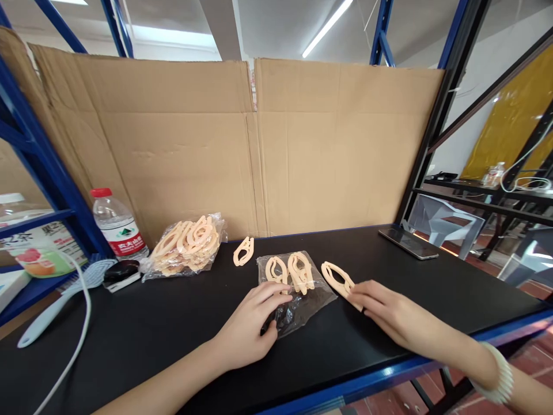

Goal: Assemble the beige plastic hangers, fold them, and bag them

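Observation:
My right hand (384,308) has its fingers closed round the near end of a peach-coloured folding hanger (332,272), which lies folded at the table's right. To its left is a clear plastic bag (302,314) with a few folded hangers (301,271) in it. My left hand (254,323) rests at that bag's left side, fingers stretched over it and thumb apart. Farther back lies a single folded hanger (243,252). A fuller clear bag of hangers (185,245) sits to the left of it, near the cardboard.
Cardboard panels (337,150) stand along the back of the black table (181,334). At left are a red-capped water bottle (118,225), a black item (122,272), a pale hairbrush (64,300) and a white cable (84,323). A phone (408,243) lies at the right edge.

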A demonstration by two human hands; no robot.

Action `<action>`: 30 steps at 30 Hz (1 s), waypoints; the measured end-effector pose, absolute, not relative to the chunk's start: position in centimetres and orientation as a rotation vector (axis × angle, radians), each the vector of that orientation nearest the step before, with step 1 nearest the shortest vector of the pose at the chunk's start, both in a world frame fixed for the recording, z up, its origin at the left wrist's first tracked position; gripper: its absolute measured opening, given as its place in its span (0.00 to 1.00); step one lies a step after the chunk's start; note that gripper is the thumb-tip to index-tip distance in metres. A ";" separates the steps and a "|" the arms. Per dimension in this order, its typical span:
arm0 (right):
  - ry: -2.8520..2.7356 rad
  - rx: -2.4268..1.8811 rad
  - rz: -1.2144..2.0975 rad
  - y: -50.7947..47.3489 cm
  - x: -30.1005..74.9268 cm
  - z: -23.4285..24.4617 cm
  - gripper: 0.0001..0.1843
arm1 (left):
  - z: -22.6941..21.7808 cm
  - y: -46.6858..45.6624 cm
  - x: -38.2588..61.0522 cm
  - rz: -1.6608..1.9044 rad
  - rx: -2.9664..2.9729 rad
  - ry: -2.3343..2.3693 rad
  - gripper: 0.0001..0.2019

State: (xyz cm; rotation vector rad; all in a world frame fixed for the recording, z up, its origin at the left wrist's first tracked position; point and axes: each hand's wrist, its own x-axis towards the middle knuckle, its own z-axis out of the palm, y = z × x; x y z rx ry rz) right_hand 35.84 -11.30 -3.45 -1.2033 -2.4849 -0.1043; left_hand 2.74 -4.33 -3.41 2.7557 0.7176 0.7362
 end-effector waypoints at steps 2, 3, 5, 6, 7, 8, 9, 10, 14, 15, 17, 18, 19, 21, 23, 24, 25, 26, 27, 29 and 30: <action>-2.528 -1.187 -0.201 -14.3 35.1 -3.3 0.20 | -3.5 -4.3 2.7 0.743 2.764 0.727 0.29; -2.538 -1.183 -0.276 -15.5 34.8 -3.5 0.20 | -3.5 -4.3 2.8 0.748 2.767 0.731 0.29; -2.534 -1.173 -0.445 -17.3 34.4 -4.0 0.22 | -3.6 -4.2 2.8 0.760 2.779 0.736 0.29; -2.523 -1.158 -0.526 -17.9 34.3 -4.5 0.23 | -3.6 -4.2 2.8 0.770 2.786 0.737 0.28; -2.507 -1.124 -0.596 -18.5 34.2 -5.0 0.23 | -3.7 -4.1 2.8 0.785 2.792 0.738 0.28; -2.492 -1.077 -0.652 -18.9 34.2 -5.6 0.24 | -3.8 -4.1 2.8 0.804 2.798 0.738 0.29; -2.477 -1.019 -0.695 -19.3 34.3 -6.1 0.24 | -3.8 -4.1 2.8 0.826 2.800 0.741 0.29; -2.467 -0.965 -0.722 -19.6 34.4 -6.6 0.24 | -3.8 -4.1 2.8 0.845 2.799 0.750 0.30; -2.420 -0.922 -0.711 -20.8 34.6 -7.0 0.29 | -3.7 -4.3 2.9 0.881 2.789 0.800 0.35; -2.383 -0.942 -0.695 -21.1 34.4 -6.6 0.30 | -3.7 -4.4 2.9 0.885 2.787 0.805 0.36; -2.278 -0.970 -0.684 -21.6 33.7 -5.2 0.31 | -3.7 -4.5 2.9 0.887 2.784 0.802 0.38; -2.224 -0.970 -0.691 -21.7 33.1 -4.4 0.30 | -3.7 -4.6 3.0 0.884 2.781 0.800 0.39; -2.183 -0.958 -0.705 -21.6 32.3 -3.5 0.29 | -3.7 -4.6 3.0 0.879 2.776 0.798 0.40; -2.177 -0.899 -0.722 -20.7 30.3 -1.8 0.27 | -3.8 -4.6 3.1 0.866 2.766 0.784 0.42; -2.254 -0.766 -0.714 -18.7 27.8 -0.8 0.24 | -3.9 -4.6 3.2 0.862 2.755 0.762 0.44; -2.289 -0.756 -0.716 -17.3 26.5 -0.6 0.24 | -4.0 -4.6 3.2 0.868 2.749 0.749 0.44; -2.308 -0.718 -0.766 -15.8 25.3 -0.6 0.23 | -4.0 -4.6 3.2 0.880 2.741 0.738 0.45; -2.303 -0.718 -0.835 -14.1 24.1 -0.8 0.21 | -4.1 -4.6 3.2 0.900 2.733 0.731 0.45; -2.308 -0.751 -0.890 -12.3 23.1 -1.2 0.19 | -4.1 -4.6 3.3 0.925 2.724 0.728 0.46; -2.394 -0.815 -0.923 -9.0 21.5 -2.2 0.17 | -4.2 -4.7 3.2 0.970 2.712 0.726 0.47; -2.442 -0.837 -0.916 -7.4 20.9 -2.7 0.15 | -4.2 -4.8 3.2 0.983 2.708 0.727 0.47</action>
